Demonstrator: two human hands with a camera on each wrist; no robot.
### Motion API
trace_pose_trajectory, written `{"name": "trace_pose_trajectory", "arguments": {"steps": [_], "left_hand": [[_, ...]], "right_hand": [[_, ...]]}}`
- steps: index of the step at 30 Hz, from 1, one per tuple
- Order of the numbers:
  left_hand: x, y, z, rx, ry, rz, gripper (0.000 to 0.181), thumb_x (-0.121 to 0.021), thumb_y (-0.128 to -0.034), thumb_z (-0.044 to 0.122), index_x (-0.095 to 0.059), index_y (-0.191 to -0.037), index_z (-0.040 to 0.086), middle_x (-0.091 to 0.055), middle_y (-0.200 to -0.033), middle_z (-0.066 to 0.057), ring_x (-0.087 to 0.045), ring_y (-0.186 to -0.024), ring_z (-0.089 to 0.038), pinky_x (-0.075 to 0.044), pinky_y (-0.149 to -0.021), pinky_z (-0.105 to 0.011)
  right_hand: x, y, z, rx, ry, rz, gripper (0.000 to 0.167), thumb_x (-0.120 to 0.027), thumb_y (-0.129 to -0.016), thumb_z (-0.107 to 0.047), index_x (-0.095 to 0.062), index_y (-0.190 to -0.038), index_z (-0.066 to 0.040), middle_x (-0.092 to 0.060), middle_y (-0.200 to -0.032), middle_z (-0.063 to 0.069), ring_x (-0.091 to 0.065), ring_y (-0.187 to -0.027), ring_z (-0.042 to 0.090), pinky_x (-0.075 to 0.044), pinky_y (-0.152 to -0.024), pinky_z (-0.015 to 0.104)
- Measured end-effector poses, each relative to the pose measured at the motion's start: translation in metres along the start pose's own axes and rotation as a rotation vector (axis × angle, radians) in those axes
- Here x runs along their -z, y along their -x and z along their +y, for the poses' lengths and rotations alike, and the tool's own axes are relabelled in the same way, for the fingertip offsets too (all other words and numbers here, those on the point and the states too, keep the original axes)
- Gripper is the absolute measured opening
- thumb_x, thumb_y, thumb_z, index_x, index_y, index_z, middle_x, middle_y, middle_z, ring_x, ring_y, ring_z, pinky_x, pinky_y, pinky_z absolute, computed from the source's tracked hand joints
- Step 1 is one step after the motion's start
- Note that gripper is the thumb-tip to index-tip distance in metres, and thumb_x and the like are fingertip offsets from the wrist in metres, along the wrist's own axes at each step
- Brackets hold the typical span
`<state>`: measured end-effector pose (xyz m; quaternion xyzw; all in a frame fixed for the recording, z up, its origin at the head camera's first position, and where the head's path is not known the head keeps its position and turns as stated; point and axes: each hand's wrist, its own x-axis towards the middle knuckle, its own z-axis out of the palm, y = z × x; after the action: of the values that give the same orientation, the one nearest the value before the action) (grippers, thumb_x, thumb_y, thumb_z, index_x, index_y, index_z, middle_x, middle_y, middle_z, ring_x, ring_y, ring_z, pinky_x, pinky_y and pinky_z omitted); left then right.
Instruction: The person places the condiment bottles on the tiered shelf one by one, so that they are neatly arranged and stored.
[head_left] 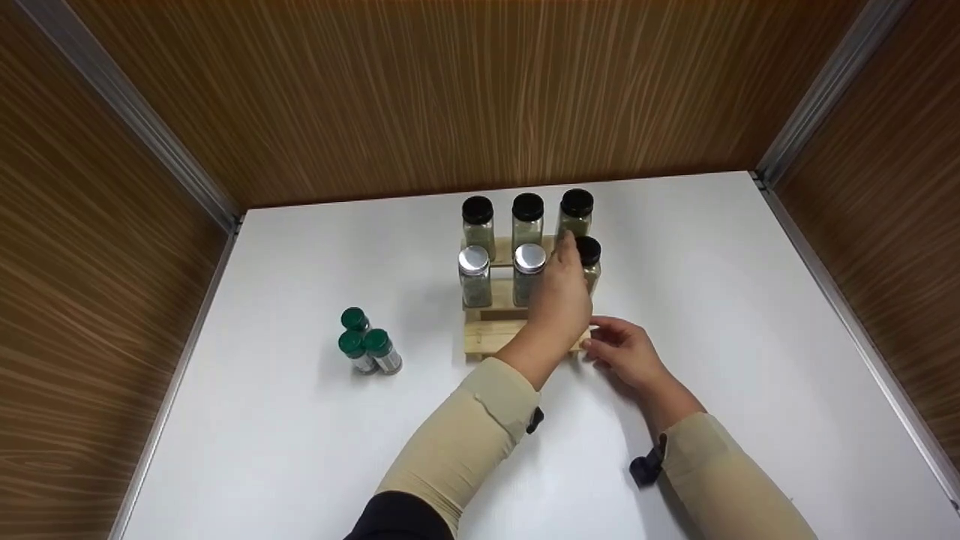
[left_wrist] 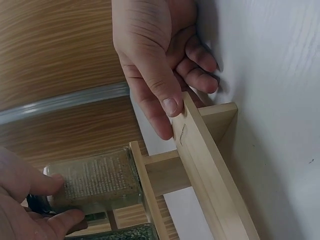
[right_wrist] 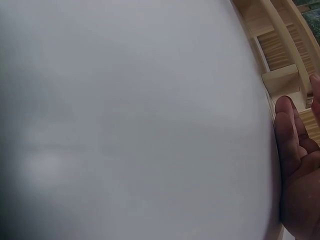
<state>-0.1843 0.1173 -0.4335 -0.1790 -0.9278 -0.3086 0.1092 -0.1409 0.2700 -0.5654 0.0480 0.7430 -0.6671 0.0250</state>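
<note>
On the white table point(head_left: 712, 262) stands your wooden rack point(head_left: 502, 295). Your left hand point(head_left: 562, 296), at its two o'clock, pinches a black-lidded jar point(head_left: 589, 251); your right hand point(head_left: 630, 356), at four, grips the front shelf point(head_left: 491, 337) by its end. Only the left wrist view plainly shows that pinch, the brownish filling, and green flakes in a neighbouring jar point(left_wrist: 135, 233). Small green-capped bottles point(head_left: 386, 356) cluster at eight o'clock.

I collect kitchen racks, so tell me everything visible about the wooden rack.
The rack looks like pale, bare wood, with three tiers stepping up toward the back. It stands upright on the white table, with jars on its upper two tiers. The front board has a small dark mark; the right hand holds its right end.
</note>
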Motion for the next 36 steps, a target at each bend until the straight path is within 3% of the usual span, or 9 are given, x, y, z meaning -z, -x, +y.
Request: {"name": "trace_pose_trajectory", "arguments": {"steps": [3,10,13,18,25,30,36], "left_hand": [[0.0,0.001,0.0,-0.009,-0.019,0.017,0.073,-0.075,-0.0959,0.004,-0.037,-0.157,-0.007,-0.065,-0.138,-0.022,-0.066,-0.124,-0.03,-0.055,-0.1,-0.035],[0.008,0.004,0.005,0.083,0.082,-0.018,0.088,-0.081,-0.0961,0.024,-0.031,-0.162,-0.003,-0.053,-0.156,-0.018,-0.063,-0.128,-0.031,-0.054,-0.101,-0.037],[0.013,0.011,0.006,0.057,0.127,0.015,0.09,-0.081,-0.096,0.031,-0.031,-0.162,-0.004,-0.052,-0.157,-0.018,-0.064,-0.128,-0.032,-0.055,-0.1,-0.039],[0.026,0.026,0.004,-0.041,0.209,0.144,0.084,-0.08,-0.0953,0.031,-0.039,-0.158,-0.006,-0.058,-0.15,-0.02,-0.062,-0.131,-0.032,-0.055,-0.102,-0.041],[0.042,0.038,-0.014,-0.132,0.236,0.368,0.059,-0.081,-0.0928,0.024,-0.059,-0.141,-0.003,-0.074,-0.126,-0.011,-0.071,-0.113,-0.026,-0.057,-0.093,-0.035],[0.055,0.039,-0.032,-0.099,0.252,0.496,0.039,-0.084,-0.0892,0.018,-0.07,-0.122,0.002,-0.078,-0.11,-0.006,-0.073,-0.1,-0.022,-0.057,-0.087,-0.032],[0.073,0.042,-0.062,0.01,0.277,0.602,0.028,-0.087,-0.0851,0.014,-0.074,-0.108,0.003,-0.077,-0.102,-0.006,-0.071,-0.096,-0.024,-0.055,-0.088,-0.038]], "right_hand": [[0.0,0.0,-0.001,-0.002,-0.006,-0.004,0.044,-0.072,-0.093,0.01,-0.059,-0.135,0.015,-0.069,-0.101,0.01,-0.07,-0.073,0.016,-0.056,-0.062,0.025],[0.0,-0.002,0.0,0.002,0.012,-0.017,0.043,-0.073,-0.094,0.007,-0.061,-0.135,0.014,-0.071,-0.098,0.009,-0.071,-0.074,0.017,-0.056,-0.061,0.026],[0.0,-0.003,0.001,0.004,0.026,-0.026,0.039,-0.071,-0.095,0.006,-0.062,-0.133,0.013,-0.073,-0.097,0.008,-0.071,-0.075,0.018,-0.056,-0.061,0.026],[0.001,-0.004,0.001,-0.002,0.046,-0.038,0.038,-0.07,-0.096,0.005,-0.063,-0.133,0.012,-0.072,-0.097,0.007,-0.071,-0.077,0.019,-0.057,-0.063,0.027],[0.002,-0.004,0.001,0.02,0.033,-0.026,0.042,-0.073,-0.096,0.005,-0.062,-0.135,0.012,-0.071,-0.102,0.011,-0.071,-0.074,0.015,-0.056,-0.062,0.025],[0.003,-0.002,0.0,0.043,0.005,-0.026,0.042,-0.072,-0.095,0.009,-0.061,-0.136,0.013,-0.069,-0.101,0.013,-0.07,-0.073,0.015,-0.055,-0.058,0.024],[0.003,-0.003,0.0,0.037,-0.004,-0.022,0.043,-0.073,-0.093,0.01,-0.061,-0.135,0.014,-0.068,-0.1,0.013,-0.069,-0.072,0.015,-0.054,-0.058,0.024]]}}
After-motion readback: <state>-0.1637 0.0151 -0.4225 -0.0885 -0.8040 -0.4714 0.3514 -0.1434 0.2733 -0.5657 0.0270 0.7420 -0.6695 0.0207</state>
